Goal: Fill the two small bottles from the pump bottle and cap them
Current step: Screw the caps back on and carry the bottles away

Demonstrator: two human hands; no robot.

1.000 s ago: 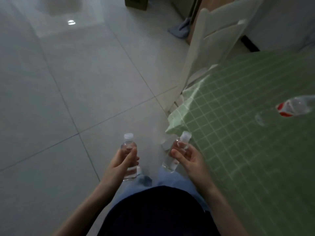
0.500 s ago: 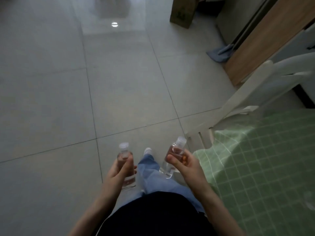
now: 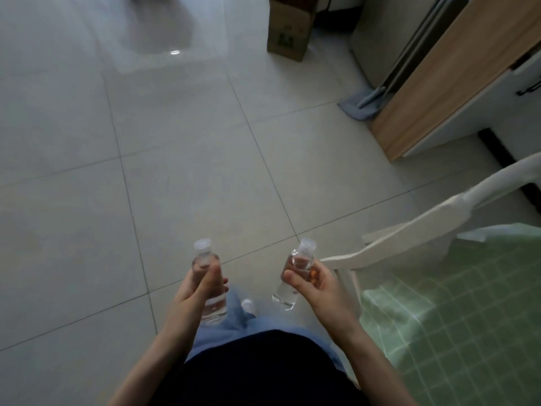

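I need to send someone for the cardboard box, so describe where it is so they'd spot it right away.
Look across the pale tiled floor to its far edge, left of the grey cabinet and the mop leaning there. The cardboard box stands upright on the tiles, the only brown carton, with a dark printed mark low on its front.

Both forearms reach forward and down, the left hand (image 3: pixel 202 284) and right hand (image 3: pixel 314 284) each curled closed, thumbs up, well apart.
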